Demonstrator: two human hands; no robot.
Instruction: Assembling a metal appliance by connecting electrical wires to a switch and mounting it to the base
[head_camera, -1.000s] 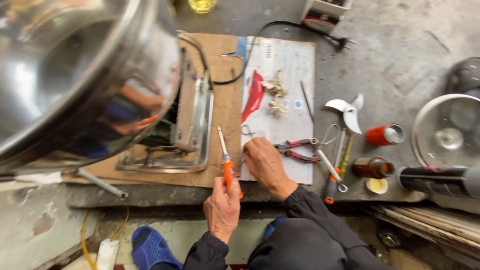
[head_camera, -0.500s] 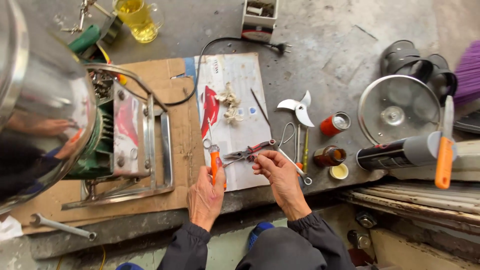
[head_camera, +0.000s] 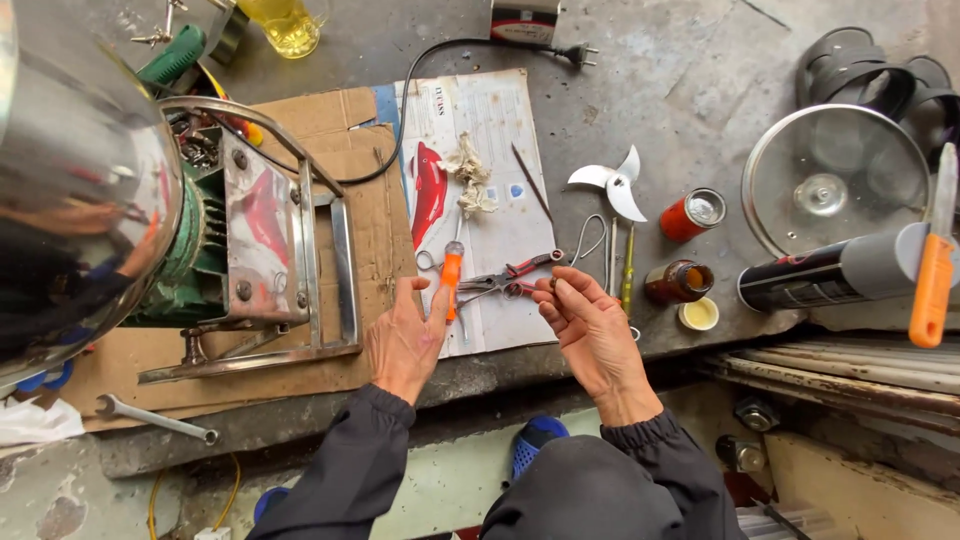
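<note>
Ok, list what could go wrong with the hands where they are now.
1. The right hand pinches something tiny; dropped, it could vanish among the clutter on the bench.
2. The left hand only loosely holds the orange-handled screwdriver; it might slip onto the pliers.
3. The bladed impeller lies near; reaching over it risks a cut.

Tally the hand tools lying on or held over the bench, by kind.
Screwdrivers: 2, orange-handled in the left hand, yellow-green
Pliers: 1
Wrench: 1
Total: 4
</note>
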